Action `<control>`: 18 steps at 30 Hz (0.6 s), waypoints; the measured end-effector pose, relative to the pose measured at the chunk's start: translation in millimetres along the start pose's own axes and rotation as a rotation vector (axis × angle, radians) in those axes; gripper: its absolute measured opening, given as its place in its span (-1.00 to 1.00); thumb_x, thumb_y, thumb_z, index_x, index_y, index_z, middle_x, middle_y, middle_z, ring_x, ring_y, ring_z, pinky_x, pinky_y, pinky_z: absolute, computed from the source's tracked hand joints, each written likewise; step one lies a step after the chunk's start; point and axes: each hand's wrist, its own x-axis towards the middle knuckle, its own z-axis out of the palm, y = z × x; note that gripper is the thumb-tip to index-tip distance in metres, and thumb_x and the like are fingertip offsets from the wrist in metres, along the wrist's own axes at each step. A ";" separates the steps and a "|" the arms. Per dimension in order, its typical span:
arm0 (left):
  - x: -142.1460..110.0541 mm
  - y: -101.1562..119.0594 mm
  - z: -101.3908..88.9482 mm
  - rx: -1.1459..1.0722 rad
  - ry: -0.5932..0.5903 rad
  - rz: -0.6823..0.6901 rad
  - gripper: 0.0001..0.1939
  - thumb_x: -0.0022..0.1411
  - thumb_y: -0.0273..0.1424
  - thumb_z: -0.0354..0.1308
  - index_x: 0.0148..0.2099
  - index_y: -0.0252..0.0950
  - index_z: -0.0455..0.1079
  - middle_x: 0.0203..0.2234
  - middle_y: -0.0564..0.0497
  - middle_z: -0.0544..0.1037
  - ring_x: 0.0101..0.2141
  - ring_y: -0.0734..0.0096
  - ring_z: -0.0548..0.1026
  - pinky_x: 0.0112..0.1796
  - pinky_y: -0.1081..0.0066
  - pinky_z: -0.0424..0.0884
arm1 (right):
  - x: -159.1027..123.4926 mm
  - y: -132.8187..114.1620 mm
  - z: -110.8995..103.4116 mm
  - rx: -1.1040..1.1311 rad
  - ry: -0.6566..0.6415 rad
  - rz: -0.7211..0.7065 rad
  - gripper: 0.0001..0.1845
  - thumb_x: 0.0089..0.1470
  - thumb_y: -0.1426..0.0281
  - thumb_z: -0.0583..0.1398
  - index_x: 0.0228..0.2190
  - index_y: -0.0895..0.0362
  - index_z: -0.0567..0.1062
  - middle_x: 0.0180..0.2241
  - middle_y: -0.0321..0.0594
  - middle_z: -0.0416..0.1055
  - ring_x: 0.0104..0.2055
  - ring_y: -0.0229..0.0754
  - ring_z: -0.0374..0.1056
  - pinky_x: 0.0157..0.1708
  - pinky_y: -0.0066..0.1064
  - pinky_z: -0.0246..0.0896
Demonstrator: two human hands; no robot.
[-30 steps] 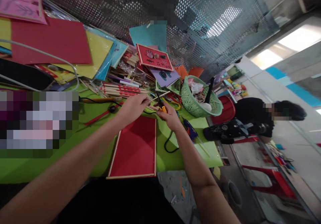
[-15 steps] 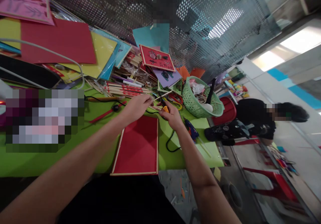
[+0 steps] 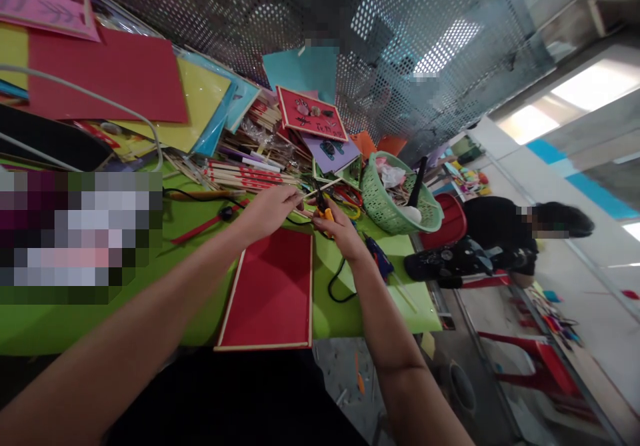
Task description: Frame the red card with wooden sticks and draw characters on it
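The left forearm [image 3: 163,303] and right forearm [image 3: 379,309] extend forward, bare, and converge. The left hand [image 3: 270,210] faces back-up, fingers pinched. The right hand [image 3: 342,230], just beside it, maintains a curled-finger grip.

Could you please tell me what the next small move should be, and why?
Probably squeeze the yellow-handled tool with the right hand: its dark tip seems to meet the thin stick, which the left hand appears to hold.
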 end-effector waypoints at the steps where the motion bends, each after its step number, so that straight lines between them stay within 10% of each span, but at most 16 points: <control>1: -0.1 0.2 -0.5 -0.007 -0.008 -0.004 -0.71 0.39 -0.32 -0.04 -0.33 -0.31 0.42 -0.59 0.11 0.30 -0.50 0.42 0.25 -0.39 0.39 0.11 | -0.5 0.1 0.0 0.021 -0.016 0.003 -0.53 0.06 0.24 0.27 0.03 0.00 0.45 -0.26 -0.26 0.33 -0.22 -0.13 0.27 -0.16 -0.29 0.26; 18: -3.5 7.5 -2.6 -0.113 -0.037 -0.063 -0.70 0.37 -0.30 0.01 -0.36 -0.30 0.44 -0.64 0.14 0.21 -0.55 0.46 0.16 -0.44 0.41 0.07 | -5.7 -6.4 -3.1 0.012 -0.065 0.022 -0.49 0.10 0.17 0.24 0.08 0.00 0.42 -0.15 -0.22 0.37 -0.08 -0.06 0.29 -0.02 -0.23 0.23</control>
